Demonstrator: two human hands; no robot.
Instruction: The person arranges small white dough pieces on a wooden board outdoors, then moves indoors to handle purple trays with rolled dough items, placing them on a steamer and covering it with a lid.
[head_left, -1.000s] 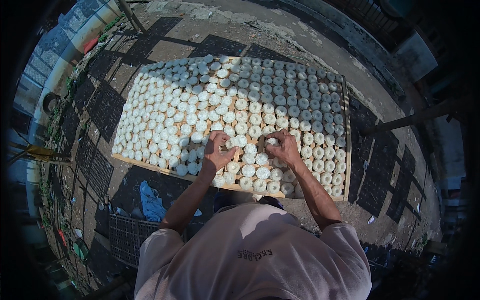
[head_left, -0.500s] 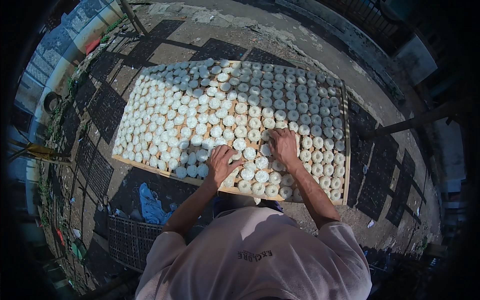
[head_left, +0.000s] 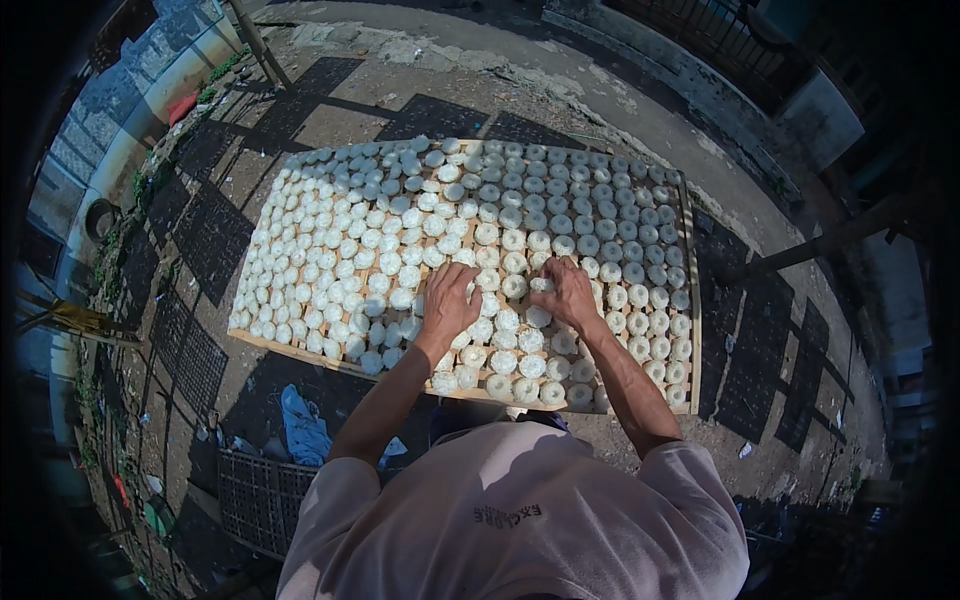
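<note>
Rows of round white rice cakes [head_left: 391, 257] cover a slatted wooden drying rack [head_left: 690, 300]. Those on the right are ring-shaped with a dimple in the middle; the left ones look rougher and flatter. My left hand [head_left: 449, 303] is over the middle of the rack, fingers bent downward and a gap showing between thumb and fingers. No cake shows in that gap. To its right, my right hand [head_left: 570, 294] has thumb and fingers around a rice cake [head_left: 541, 285], which is partly covered by the hand.
Dark mesh-like shadows fall on the ground around the rack. Below its left end lie a light blue plastic bag [head_left: 303, 424] and a dark woven crate [head_left: 262, 500]. A slanting pole [head_left: 820, 245] stands at the right, with a wall [head_left: 130, 110] along the left.
My left hand has moved up, away from the rack's near edge and the cake it was touching. My right hand has shifted slightly, its thumb and fingers now around a cake.
</note>
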